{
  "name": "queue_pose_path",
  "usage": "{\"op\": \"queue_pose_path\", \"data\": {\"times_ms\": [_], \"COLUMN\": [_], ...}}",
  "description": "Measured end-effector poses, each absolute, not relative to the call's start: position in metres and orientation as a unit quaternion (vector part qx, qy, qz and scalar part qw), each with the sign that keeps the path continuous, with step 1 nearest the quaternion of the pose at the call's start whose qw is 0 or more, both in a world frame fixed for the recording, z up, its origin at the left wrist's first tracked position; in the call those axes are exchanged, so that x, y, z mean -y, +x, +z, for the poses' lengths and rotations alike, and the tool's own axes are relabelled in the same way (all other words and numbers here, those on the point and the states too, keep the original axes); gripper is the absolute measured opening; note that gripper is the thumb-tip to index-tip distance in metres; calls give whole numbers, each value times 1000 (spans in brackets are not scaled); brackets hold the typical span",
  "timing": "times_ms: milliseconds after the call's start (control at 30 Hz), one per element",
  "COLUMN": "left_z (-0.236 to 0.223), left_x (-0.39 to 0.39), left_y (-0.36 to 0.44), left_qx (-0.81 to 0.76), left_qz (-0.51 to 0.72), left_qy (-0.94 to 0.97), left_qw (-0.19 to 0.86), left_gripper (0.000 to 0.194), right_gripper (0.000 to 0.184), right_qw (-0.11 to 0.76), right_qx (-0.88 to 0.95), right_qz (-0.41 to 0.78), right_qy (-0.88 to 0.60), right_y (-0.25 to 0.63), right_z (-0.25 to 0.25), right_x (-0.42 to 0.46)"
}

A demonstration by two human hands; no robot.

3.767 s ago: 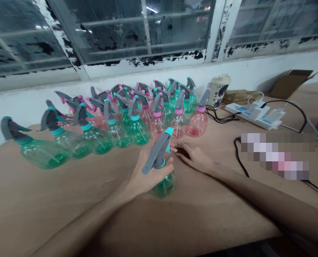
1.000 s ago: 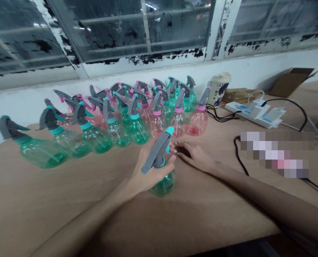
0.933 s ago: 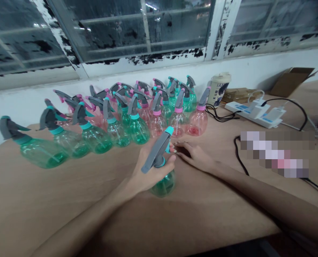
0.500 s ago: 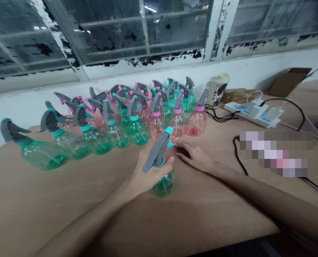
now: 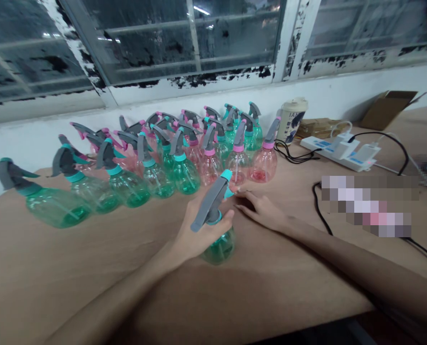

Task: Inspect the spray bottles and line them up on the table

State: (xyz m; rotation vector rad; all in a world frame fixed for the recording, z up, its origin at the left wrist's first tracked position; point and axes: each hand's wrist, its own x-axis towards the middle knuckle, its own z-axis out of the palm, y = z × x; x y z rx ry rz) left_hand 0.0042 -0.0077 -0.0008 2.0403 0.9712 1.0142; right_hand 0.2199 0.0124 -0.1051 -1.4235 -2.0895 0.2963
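On the table in front of me stands a green spray bottle [image 5: 219,249] with a grey spray head and turquoise nozzle and collar. My left hand [image 5: 199,230] is closed around its neck, thumb across the near side below the head. Beyond the nozzle, my right hand [image 5: 265,211] lies low over the table with its fingers stretched toward the bottle and slightly apart. Nothing shows in its grasp; whether its fingertips touch the bottle is hard to see. Behind both hands is a group of green and pink spray bottles [image 5: 187,178] in rows.
Against the wall stands a paper cup [image 5: 291,120] with a lid. To the right lie a white power strip [image 5: 337,153] with plugged-in chargers, black cables [image 5: 296,155] and an open cardboard box [image 5: 387,110]. A blurred-out patch covers something on the right of the table.
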Motion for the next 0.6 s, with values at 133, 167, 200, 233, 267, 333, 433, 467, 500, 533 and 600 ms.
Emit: {"op": "queue_pose_path", "data": {"times_ms": [133, 167, 200, 233, 267, 333, 433, 467, 500, 533, 600], "left_z": [-1, 0, 1, 2, 4, 5, 4, 3, 2, 1, 0], "left_x": [5, 5, 6, 7, 7, 9, 9, 9, 8, 7, 6], "left_y": [4, 4, 4, 4, 4, 3, 2, 1, 1, 1, 1], "left_qx": [-361, -360, -357, -352, -347, -339, -336, -342, -349, -358, -372], "left_qz": [391, 391, 390, 389, 387, 386, 387, 391, 395, 400, 409], "left_qy": [796, 798, 801, 803, 805, 807, 806, 804, 801, 797, 791], "left_qw": [290, 284, 281, 282, 285, 291, 296, 290, 284, 276, 263], "left_gripper": [36, 33, 30, 26, 22, 15, 16, 18, 20, 23, 29], "right_gripper": [37, 37, 37, 38, 38, 40, 54, 62, 70, 76, 86], "right_qw": [287, 285, 283, 281, 281, 284, 269, 256, 244, 240, 253], "right_qx": [781, 779, 776, 774, 773, 781, 802, 804, 802, 795, 779], "right_qz": [124, 132, 143, 157, 176, 225, 313, 334, 348, 355, 363], "right_qy": [-541, -543, -545, -545, -540, -509, -432, -420, -421, -430, -445], "right_y": [219, 218, 218, 218, 218, 218, 218, 216, 213, 208, 195], "right_z": [-102, -99, -95, -90, -84, -71, -52, -47, -43, -40, -35], "right_x": [-13, -12, -10, -8, -5, 3, 23, 30, 38, 44, 55]}}
